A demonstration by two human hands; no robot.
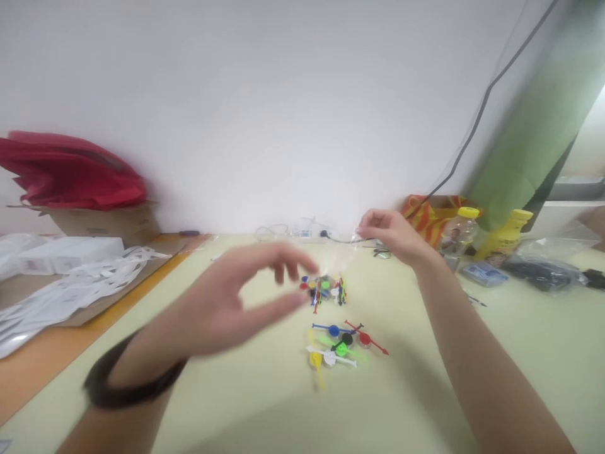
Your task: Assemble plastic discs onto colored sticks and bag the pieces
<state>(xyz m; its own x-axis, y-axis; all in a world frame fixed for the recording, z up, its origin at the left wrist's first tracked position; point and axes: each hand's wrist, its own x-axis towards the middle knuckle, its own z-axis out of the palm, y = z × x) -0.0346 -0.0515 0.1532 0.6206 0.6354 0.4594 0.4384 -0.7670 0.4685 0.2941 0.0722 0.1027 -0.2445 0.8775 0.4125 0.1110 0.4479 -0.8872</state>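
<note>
My right hand [390, 233] is raised near the wall, its fingertips pinched on the edge of a clear plastic bag [347, 255]. The bag is see-through and hard to outline. Below it is a cluster of small coloured spinner arrows [326, 290]; whether they lie inside the bag I cannot tell. My left hand [222, 296], blurred and with a black band on the wrist, hovers left of that cluster, thumb and fingers apart and holding nothing. Closer to me, several loose spinner arrows [338, 347] in blue, red, black, green, white and yellow lie overlapping on the pale table [265, 391].
At the left, white strap-like pieces [89, 287] and white boxes [85, 252] lie near a cardboard box with a red bag [75, 170] on top. At the right stand two yellow-capped bottles [508, 239], beside a bagged dark item [543, 271]. Cables [326, 234] run along the wall.
</note>
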